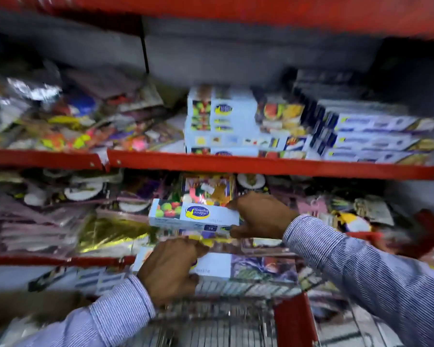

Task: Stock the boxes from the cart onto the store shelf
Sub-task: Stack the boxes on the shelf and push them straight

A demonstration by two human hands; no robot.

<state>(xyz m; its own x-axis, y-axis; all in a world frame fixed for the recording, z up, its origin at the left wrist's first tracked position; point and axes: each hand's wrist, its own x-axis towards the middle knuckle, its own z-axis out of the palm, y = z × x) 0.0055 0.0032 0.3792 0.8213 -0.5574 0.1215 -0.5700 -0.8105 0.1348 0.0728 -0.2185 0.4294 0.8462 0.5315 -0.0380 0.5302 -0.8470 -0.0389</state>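
The head view was smeared by motion almost everywhere, sharpest only near the middle. Along the top edge a red shelf beam point(236, 11) was cut off by the frame, and the grey space beneath it showed no detail. At the upper left, the heap of plastic-wrapped party goods point(68, 121) was too blurred to tell one packet from another.

At centre, the right hand point(258, 216) gripped one end of a pale blue box point(193, 216), thumb below and fingers over the top, holding it level in front of the middle shelf's goods. Its blue-and-yellow oval read roughly "Healthy Wrappy", though the letters were soft; fruit was pictured at its left end, and a small dark tag near the lower edge seemed to show a number I could not read for certain. The far end of the box was covered by the fingers.

Below it, the left hand point(171, 269) was closed over a second box point(216, 267) lying across the top of the wire cart point(211, 319), hiding its logo and left part; only faint grey writing showed.

At the upper right of centre, a stack of like boxes point(221, 121) sat on the red shelf point(236, 162), the same oval logo visible but unreadable. Just to their right, darker long boxes point(376, 131) carried illegible labels. Both striped sleeves ran off the bottom edge.
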